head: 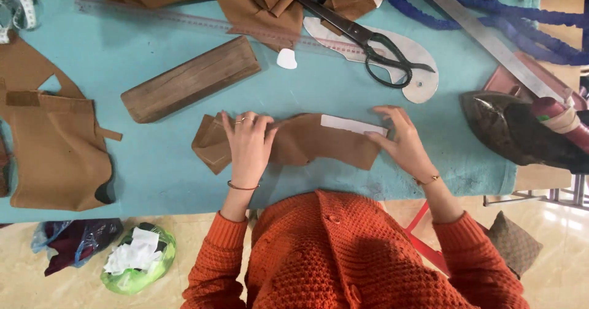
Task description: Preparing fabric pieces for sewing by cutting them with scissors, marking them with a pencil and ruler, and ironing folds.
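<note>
A: Hands? Left hand [248, 142] flat, fingers spread, pressing the brown strip [294, 140]; right hand [402, 140] open, pinning its end by the white tag [353, 124]. Nothing gripped.
B: Strip's near the counter's [153, 143] front edge, middle.
A: Risk: lift either palm, the fold probably springs open.
B: Teal cover, wood block [191, 78] and scissors [368, 42] toward the back edge. Tiled floor.

A wooden block [191, 78] lies on the teal table [153, 174] — black scissors [368, 39] rest on a curved template [423, 82], beside a clear ruler [153, 13] and an old iron [515, 128].
</note>
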